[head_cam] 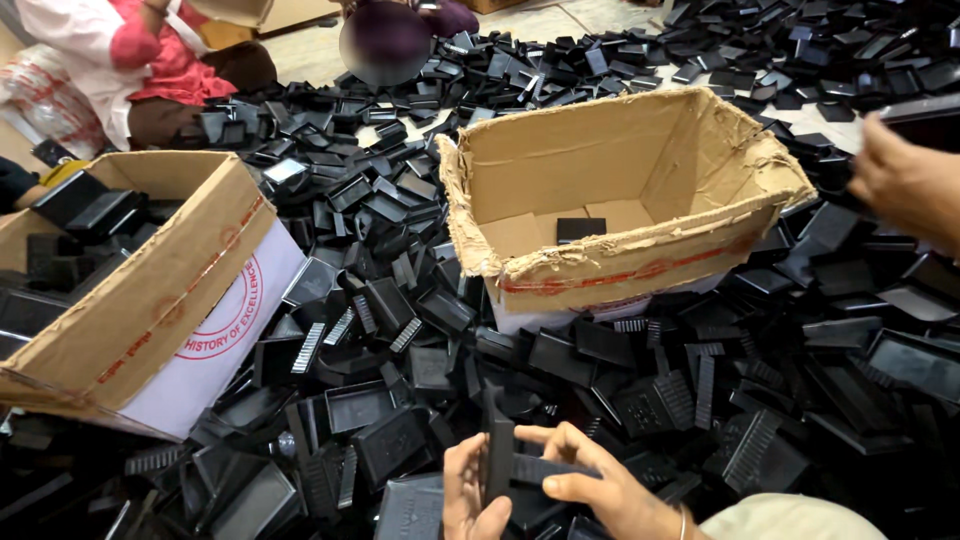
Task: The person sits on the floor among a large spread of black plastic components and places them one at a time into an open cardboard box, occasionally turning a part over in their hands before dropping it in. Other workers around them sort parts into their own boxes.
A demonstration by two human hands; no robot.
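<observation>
Both hands sit low and close to the body, palms turned toward each other. The left hand (470, 492) has its grip closed on an upright black plastic piece (499, 450), thumb and fingers pinching its narrow edges. The right hand (600, 488) grasps a second, flatter black plastic part (545, 470) lying crosswise, its end touching the upright piece between the two grips.

These moulded pieces look light, stiff and smooth-faced, with ribbed edges that likely give the fingers purchase; pinching the thin sides seems the sound hold.

Beyond the grips spreads a heap of black parts (400, 330) on the floor. Further ahead stands a torn cardboard box (620, 255) with one black piece inside; ahead and left is a fuller carton (150, 290). Another person's hand (905, 180) reaches in far ahead to the right.
</observation>
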